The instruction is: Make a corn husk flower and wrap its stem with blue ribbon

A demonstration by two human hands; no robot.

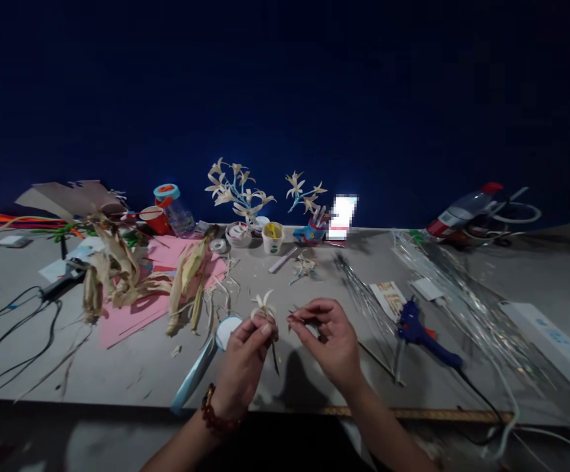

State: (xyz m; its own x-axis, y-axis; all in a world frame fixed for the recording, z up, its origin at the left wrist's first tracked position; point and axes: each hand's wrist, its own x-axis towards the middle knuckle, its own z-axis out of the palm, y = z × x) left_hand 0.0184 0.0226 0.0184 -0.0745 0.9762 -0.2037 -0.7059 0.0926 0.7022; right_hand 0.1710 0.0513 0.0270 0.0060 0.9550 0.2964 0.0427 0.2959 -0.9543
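Between the thumb and fingers of my left hand (253,344) is a pale husk flower (263,303), its petals pointing up and its dark stem hanging below. My right hand (328,337) is a short way to the right, thumb and fingertips pinched together; what they hold, if anything, is too small to name. A roll of light blue tape (226,331) lies beside my left hand, its loose strip (195,373) running over the table's front edge. Beyond the hands, a small bunch of finished flowers (303,265) rests on the table.
Dried corn husks (118,275) and pink paper (128,321) cover the left side, with black cables (17,347) beyond. A blue glue gun (425,337), thin wires (363,288) and a power strip (553,341) lie right. Flower sprays (238,190) stand in cups at the back.
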